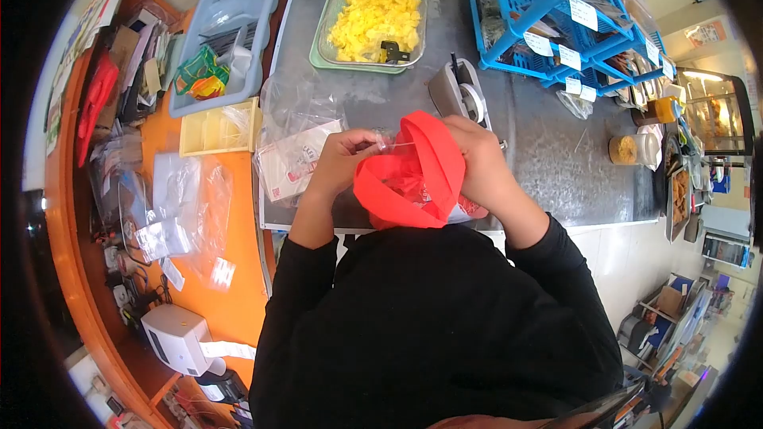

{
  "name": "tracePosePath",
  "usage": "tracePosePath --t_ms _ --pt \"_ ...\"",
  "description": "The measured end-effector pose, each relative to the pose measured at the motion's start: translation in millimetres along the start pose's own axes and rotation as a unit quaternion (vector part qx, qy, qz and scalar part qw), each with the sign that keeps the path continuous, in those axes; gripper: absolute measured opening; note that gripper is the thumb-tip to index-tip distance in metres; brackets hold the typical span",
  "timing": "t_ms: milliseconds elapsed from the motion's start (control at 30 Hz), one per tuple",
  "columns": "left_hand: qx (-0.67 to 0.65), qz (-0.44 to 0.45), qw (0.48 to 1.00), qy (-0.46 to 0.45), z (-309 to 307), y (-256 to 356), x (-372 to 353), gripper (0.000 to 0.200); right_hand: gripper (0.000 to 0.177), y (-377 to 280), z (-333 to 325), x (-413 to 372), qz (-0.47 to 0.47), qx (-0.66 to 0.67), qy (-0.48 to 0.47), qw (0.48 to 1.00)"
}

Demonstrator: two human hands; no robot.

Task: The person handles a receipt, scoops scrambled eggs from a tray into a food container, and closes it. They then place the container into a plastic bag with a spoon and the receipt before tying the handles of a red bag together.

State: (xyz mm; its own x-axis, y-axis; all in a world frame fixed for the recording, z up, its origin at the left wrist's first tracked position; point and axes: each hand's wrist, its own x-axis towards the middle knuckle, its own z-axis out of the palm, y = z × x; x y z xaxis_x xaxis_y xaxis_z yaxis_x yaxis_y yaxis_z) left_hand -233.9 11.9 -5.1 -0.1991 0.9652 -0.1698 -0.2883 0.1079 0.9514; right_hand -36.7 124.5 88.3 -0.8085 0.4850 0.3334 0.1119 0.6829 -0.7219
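A red bag (425,163) with a wide handle band stands upright and gaping at the table's front edge, against my black top. My right hand (478,160) is closed on the bag's right side, its fingers partly hidden behind the red material. At the left of the opening, my left hand (348,157) pinches a thin, clear plastic-wrapped piece (388,144); its kind is too small to tell. Red, crinkled material shows inside the bag, and its other contents are hidden. Left of my left hand lies a white printed packet (296,160) under clear plastic bags (298,103).
A glass dish (324,44) of yellow food, with a black clip, stands at the back. Beyond the bag is a grey tape dispenser (457,94). Blue racks (509,56) stand back right. A blue tray (191,44), yellow box (218,133) and white printer (176,338) are left.
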Motion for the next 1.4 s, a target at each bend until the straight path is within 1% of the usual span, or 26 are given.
tracePosePath --t_ms 100,200,233,300,400,500,600,700,800,900,1000,1033,1067,1100,1133,1200,1233,1300,1333,1400 --pt "-0.028 0.029 0.999 -0.026 -2.0 -4.9 -0.9 0.006 0.027 -3.1 1.4 -1.4 0.02 0.045 0.013 0.999" --pt "-0.044 0.017 0.999 -0.026 -2.9 -10.4 0.5 0.011 0.027 3.6 7.9 -4.4 0.021 0.076 0.034 0.996" --pt "0.014 0.075 0.997 -0.02 -2.2 -11.8 -1.5 0.015 0.027 7.5 9.0 -6.3 -0.022 0.037 0.026 0.999" --pt "0.132 0.189 0.973 -0.007 6.9 -8.0 -7.9 0.023 0.026 15.8 5.4 -11.4 -0.106 -0.041 0.011 0.993" --pt "0.224 0.363 0.903 0.048 9.1 -38.5 -7.4 0.033 0.027 19.2 -6.1 -16.4 -0.231 -0.132 -0.011 0.964" --pt "0.269 0.381 0.877 0.115 28.6 -49.1 -11.8 0.033 0.028 25.4 -11.1 -17.3 -0.293 -0.148 -0.031 0.944" --pt "0.285 0.359 0.877 0.145 40.2 -37.1 -19.8 0.029 0.029 29.2 -11.2 -18.9 -0.297 -0.108 -0.055 0.947" --pt "0.269 0.31 0.898 0.16 48.2 -33.7 -24.8 0.027 0.033 28.7 -16.8 -22.0 -0.265 -0.082 -0.098 0.956" --pt "0.271 0.303 0.899 0.164 47.9 -33.2 -27.6 0.025 0.041 22.5 -21.5 -22.9 -0.232 -0.074 -0.121 0.962" --pt "0.288 0.266 0.899 0.195 52.9 -45.5 -24.8 0.026 0.037 11.9 -9.8 -22.0 -0.23 -0.121 -0.034 0.965" --pt "0.398 0.321 0.835 0.204 53.0 -41.1 -22.2 0.027 0.037 9.2 9.9 -28.1 -0.171 -0.17 -0.005 0.971" --pt "0.428 0.313 0.823 0.205 52.4 -35.7 -26.8 0.027 0.036 7.8 14.4 -27.3 -0.167 -0.161 -0.009 0.973" --pt "0.457 0.306 0.81 0.206 57.0 -7.2 -34.2 0.028 0.035 4.2 18.3 -24.8 -0.163 -0.151 -0.014 0.975" --pt "0.486 0.297 0.795 0.207 59.4 8.6 -38.4 0.028 0.034 1.4 22.0 -22.5 -0.159 -0.141 -0.018 0.977" --pt "0.502 0.288 0.794 0.188 58.7 9.5 -38.2 0.029 0.029 3.0 24.8 -16.0 -0.187 -0.167 -0.021 0.968" --pt "0.533 0.268 0.788 0.152 56.0 11.5 -36.3 0.03 0.027 6.3 24.0 -12.5 -0.136 -0.091 -0.053 0.985" --pt "0.521 0.247 0.807 0.13 53.4 13.0 -34.8 0.029 0.026 8.2 23.0 -10.6 -0.11 -0.054 -0.07 0.99" --pt "0.493 0.205 0.841 0.083 48.5 16.6 -33.6 0.028 0.03 0.9 11.7 2.0 -0.1 -0.077 -0.134 0.983" --pt "0.433 0.159 0.884 0.08 49.7 20.5 -34.2 0.028 0.033 -3.9 5.9 8.1 -0.094 -0.089 -0.167 0.977" --pt "0.303 0.063 0.948 0.075 51.4 29.3 -35.0 0.029 0.032 -9.3 0.1 16.0 -0.174 -0.097 -0.157 0.967"
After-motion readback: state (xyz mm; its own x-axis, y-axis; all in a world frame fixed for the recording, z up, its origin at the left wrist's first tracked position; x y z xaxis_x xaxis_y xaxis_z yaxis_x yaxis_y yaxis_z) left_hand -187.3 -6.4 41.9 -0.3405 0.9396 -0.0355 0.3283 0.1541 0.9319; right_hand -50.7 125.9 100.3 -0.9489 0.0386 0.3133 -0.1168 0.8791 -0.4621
